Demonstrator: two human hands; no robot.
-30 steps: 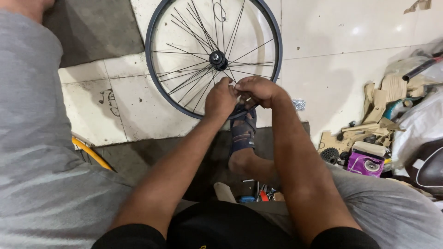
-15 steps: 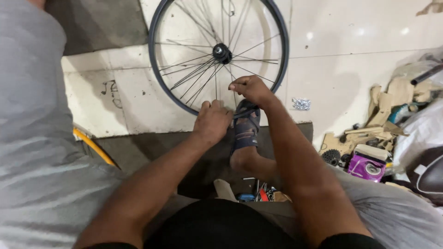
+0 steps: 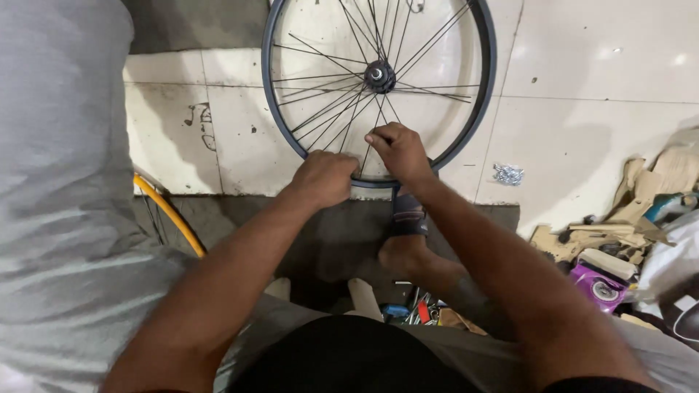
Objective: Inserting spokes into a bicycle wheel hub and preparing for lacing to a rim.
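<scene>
A dark bicycle wheel [image 3: 378, 76] stood upright on the tiled floor [image 3: 582, 65]. The left hand [image 3: 324, 177] closed its grip on the lower rim; the right hand [image 3: 397, 151] pinched a spoke above. A yellow rim [image 3: 169, 212] lay left.

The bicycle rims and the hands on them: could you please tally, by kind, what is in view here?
Dark spoked wheel, standing on the floor: 1
Yellow rim, partly hidden at the left: 1
Hands on the dark wheel's lower rim, left hand and right hand: 2
Foot in a sandal below the wheel: 1
Total: 5
</scene>
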